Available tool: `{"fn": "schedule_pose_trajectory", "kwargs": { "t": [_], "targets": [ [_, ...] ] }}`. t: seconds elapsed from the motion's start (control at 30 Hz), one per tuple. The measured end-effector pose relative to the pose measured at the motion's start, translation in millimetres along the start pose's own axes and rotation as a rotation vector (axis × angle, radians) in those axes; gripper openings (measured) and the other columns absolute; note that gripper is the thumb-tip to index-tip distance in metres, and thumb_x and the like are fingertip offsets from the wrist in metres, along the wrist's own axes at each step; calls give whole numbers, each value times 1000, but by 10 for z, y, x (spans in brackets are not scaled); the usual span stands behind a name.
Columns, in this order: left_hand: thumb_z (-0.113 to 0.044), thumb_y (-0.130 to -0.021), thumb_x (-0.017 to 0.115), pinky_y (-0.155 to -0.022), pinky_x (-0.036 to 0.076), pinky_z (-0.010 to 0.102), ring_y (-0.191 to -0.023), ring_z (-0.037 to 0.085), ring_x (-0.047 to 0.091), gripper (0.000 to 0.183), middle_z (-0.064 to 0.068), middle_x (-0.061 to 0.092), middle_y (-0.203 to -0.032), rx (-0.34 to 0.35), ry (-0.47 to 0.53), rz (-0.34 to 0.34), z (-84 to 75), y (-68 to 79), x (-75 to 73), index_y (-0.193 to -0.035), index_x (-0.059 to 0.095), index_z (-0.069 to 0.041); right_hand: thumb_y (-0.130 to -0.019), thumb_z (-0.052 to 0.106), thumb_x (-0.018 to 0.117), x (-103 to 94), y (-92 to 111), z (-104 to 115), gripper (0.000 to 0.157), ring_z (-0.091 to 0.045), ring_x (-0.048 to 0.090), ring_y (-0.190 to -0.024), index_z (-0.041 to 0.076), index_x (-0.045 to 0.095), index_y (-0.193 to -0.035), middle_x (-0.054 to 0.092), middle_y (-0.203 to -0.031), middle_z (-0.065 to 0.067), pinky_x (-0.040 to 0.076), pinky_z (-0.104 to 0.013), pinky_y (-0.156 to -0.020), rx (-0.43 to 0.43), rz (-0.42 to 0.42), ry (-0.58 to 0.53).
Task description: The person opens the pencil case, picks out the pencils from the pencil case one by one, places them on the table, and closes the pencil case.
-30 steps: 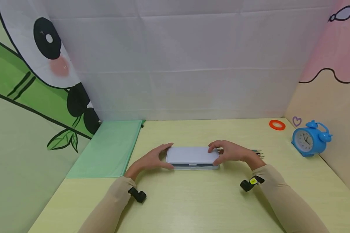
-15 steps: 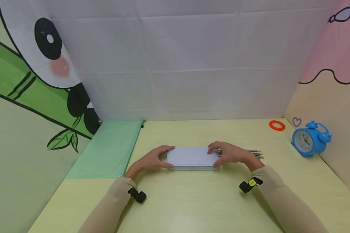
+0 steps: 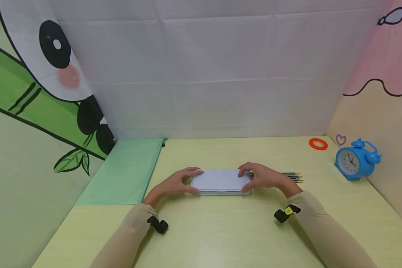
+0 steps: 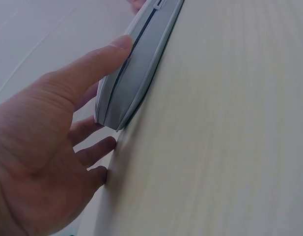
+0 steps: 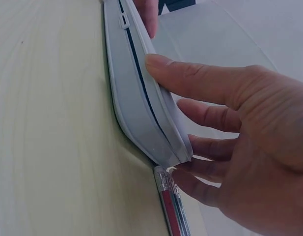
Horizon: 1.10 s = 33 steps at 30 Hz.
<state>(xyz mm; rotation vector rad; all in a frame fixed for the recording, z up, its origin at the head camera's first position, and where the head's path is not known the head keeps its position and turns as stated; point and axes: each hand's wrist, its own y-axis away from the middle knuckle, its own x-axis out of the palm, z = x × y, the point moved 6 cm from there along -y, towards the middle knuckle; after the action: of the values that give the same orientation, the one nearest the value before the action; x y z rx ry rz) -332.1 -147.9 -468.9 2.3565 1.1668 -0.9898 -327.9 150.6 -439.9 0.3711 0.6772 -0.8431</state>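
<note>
A white, flat pencil case (image 3: 217, 180) lies on the table with its latch side toward me. A thin dark seam runs between lid and base in both wrist views. My left hand (image 3: 175, 181) grips its left end, thumb (image 4: 112, 51) on the front edge and some fingers at the back. At the right end my right hand (image 3: 264, 176) holds it likewise, thumb (image 5: 173, 73) against the lid's front edge. Several pencils (image 3: 294, 177) lie by the right end, partly hidden behind the right hand; in the right wrist view pencils (image 5: 172, 206) lie close to the case's corner.
A green cloth sheet (image 3: 124, 171) covers the table's left side. At the back right lie an orange ring (image 3: 318, 144) and a blue alarm clock (image 3: 356, 160). A white curtain (image 3: 217, 74) hangs behind the table, with printed panels at both sides.
The dark gap along the case's front has narrowed as the lid came down. My left fingers have shifted slightly right over the lid; the right thumb moved slightly left.
</note>
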Motion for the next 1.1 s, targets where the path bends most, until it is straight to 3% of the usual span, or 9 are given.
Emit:
{"fn": "schedule_pose_trajectory", "kwargs": {
  "t": [0.47,0.67,0.83,0.97,1.1],
  "targets": [
    [-42,-79,84,-114,25,55,-145,30,30,74,3,38,-156,-13,-45,7,-25,-18,-2,-145,56,-23,-74,25,90,12,-4,50,41,-35,44,-130,12,66,-105,51,-139,-15,38,-50,-105,-14,1,32],
    [-43,-79,84,-114,26,55,-144,30,31,75,2,38,-156,-28,-40,0,-6,-15,8,-146,55,-26,-74,27,90,21,-5,22,41,-34,46,-128,13,65,-105,52,-138,-14,38,-50,-105,-30,2,52],
    [-45,-78,85,-115,26,53,-144,27,31,81,2,39,-155,-43,-15,-9,5,-2,13,-149,49,-27,-75,27,89,22,1,42,43,-30,48,-121,13,63,-106,53,-134,-11,41,-46,-101,-80,11,93],
    [-47,-79,84,-116,26,49,-146,25,30,92,3,37,-157,-60,10,-10,9,4,11,-155,39,-22,-77,30,87,5,18,51,45,-29,48,-120,12,63,-111,53,-134,-11,41,-46,-99,-114,18,112],
    [-47,-87,75,-116,25,48,-146,24,30,90,5,38,-157,-92,58,-33,8,9,-24,-158,30,-16,-89,33,77,-104,47,14,45,-33,50,-125,5,61,-120,53,-138,-17,42,-52,-102,-105,-58,82]
  ]
}}
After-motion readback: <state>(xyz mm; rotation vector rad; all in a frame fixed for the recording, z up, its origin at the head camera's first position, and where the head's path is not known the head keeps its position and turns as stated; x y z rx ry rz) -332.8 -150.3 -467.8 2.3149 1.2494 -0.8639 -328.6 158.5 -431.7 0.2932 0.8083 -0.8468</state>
